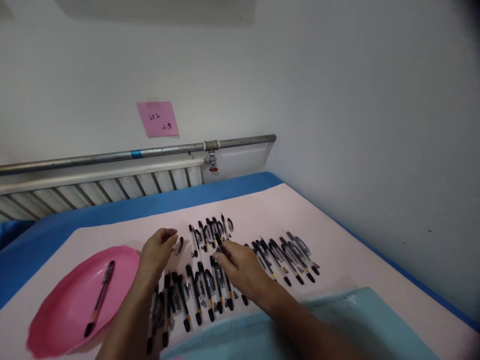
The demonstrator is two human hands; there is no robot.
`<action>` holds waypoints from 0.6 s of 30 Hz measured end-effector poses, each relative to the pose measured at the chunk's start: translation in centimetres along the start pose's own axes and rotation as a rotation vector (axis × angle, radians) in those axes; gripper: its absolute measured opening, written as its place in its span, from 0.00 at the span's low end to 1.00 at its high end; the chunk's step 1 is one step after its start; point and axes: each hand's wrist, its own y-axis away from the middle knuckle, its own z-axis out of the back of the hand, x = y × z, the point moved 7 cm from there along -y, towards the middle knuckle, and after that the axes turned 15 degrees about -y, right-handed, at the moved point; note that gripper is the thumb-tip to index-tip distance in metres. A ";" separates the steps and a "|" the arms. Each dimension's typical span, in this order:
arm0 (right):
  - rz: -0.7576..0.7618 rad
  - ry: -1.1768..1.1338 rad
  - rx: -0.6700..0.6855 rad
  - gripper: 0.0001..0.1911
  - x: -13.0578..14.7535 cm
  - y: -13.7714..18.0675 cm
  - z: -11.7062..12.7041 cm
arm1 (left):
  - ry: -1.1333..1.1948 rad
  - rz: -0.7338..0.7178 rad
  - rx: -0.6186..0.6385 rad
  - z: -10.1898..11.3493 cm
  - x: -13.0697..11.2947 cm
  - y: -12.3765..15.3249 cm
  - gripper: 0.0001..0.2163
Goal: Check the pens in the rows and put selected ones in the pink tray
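Several black pens (285,252) lie in rows on a pale pink sheet (337,235). My right hand (243,270) rests over the middle rows, its thumb and fingers pinched on one black pen (220,244). My left hand (157,250) is curled just left of it, the fingertips touching a short black pen cap (179,245). More pens (195,292) lie beneath and between my two forearms. A pink dish (67,305) at the left holds a single black pen (99,297).
The pink sheet lies on a blue cover (112,212) of a table set into a white wall corner. A radiator (93,187) and a metal pipe (150,152) run along the back wall, with a pink sticky note (157,118) above. A light blue cloth (337,325) lies at the near edge.
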 end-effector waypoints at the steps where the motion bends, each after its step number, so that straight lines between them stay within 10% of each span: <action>1: -0.001 -0.001 -0.001 0.13 -0.1 0.0 0.0 | -0.120 -0.016 0.005 -0.3 0.2 -0.1 0.10; 18: 0.024 0.068 0.046 0.11 0.5 0.1 -0.5 | -0.659 -0.243 0.253 -5.5 -2.0 1.7 0.08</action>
